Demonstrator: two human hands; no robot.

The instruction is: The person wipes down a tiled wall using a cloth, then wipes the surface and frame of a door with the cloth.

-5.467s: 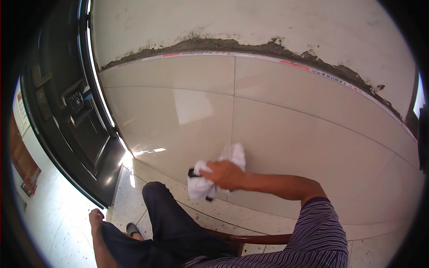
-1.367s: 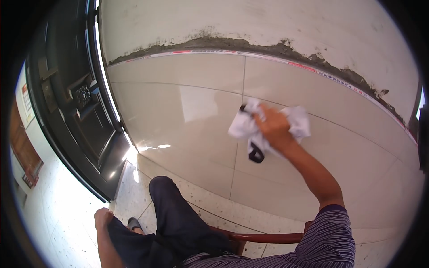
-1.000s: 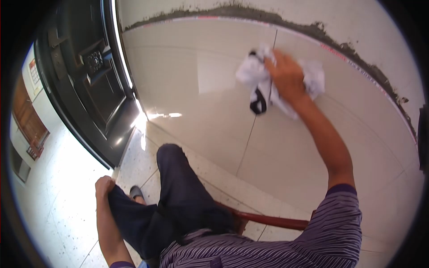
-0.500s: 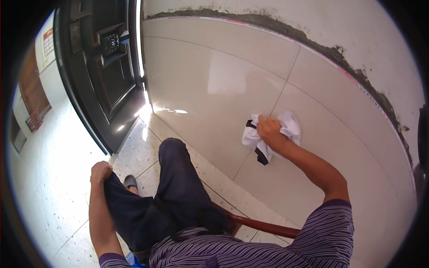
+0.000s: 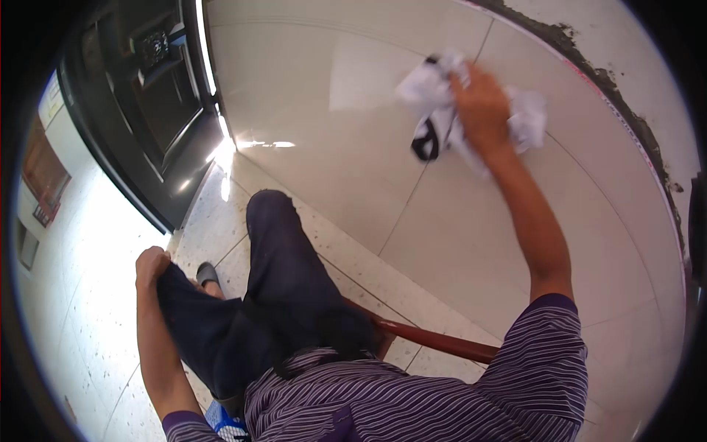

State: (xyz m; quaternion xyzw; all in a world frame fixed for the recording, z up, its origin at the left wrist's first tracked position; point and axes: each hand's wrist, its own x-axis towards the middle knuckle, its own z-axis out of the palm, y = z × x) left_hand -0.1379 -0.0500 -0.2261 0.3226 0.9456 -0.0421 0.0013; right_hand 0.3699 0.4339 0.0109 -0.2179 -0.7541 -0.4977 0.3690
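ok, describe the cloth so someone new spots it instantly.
Find the glossy beige tiled wall, right of the dark door in the picture. Toward its upper part, the person's right hand grips a crumpled cloth. It's white with black patches, unlike the plain wall around it.

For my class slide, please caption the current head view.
The right hand holds a white cloth against wall tiles; the left hand rests by the left knee.

Right hand (image 5: 482, 107) reaches forward, curled; left hand (image 5: 152, 264) rests at left knee (image 5: 171, 283).
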